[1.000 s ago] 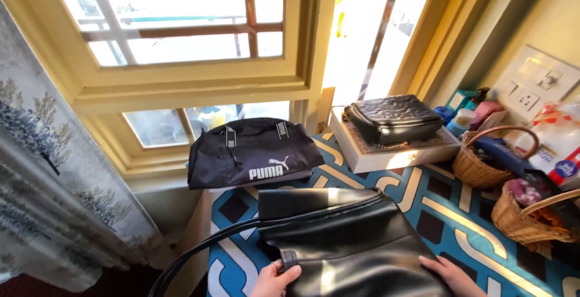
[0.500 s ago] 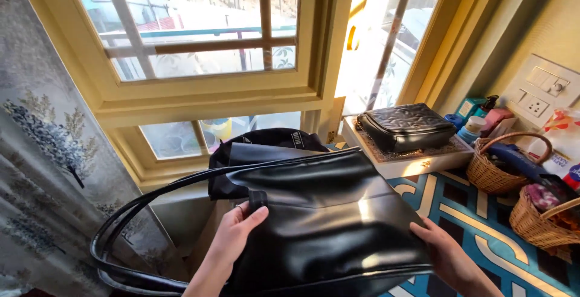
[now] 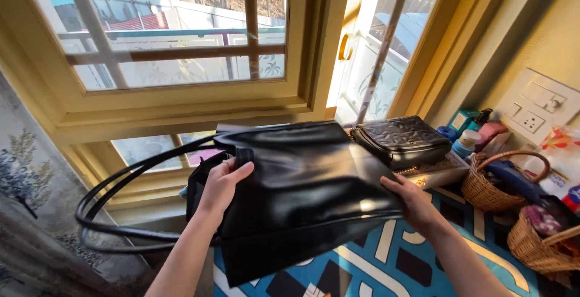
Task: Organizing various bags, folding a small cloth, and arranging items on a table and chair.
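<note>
I hold a large glossy black tote bag (image 3: pixel 308 194) flat in the air above the blue patterned table (image 3: pixel 417 261). My left hand (image 3: pixel 220 185) grips its upper left edge near the strap base. My right hand (image 3: pixel 411 203) grips its right edge. The bag's long black straps (image 3: pixel 115 206) loop out to the left, hanging free. A black sports bag (image 3: pixel 196 185) lies behind and under the tote, mostly hidden by it.
A quilted black handbag (image 3: pixel 402 140) rests on a white box (image 3: pixel 438 173) by the window. Two wicker baskets (image 3: pixel 492 191) (image 3: pixel 541 245) with items stand at the right, with bottles behind them. Yellow window frames (image 3: pixel 181 106) are ahead and a patterned curtain (image 3: pixel 30 212) hangs at left.
Both hands have lifted the black tote off the table and carried it up and away toward the window. It now covers the sports bag, and its straps swing out left.
</note>
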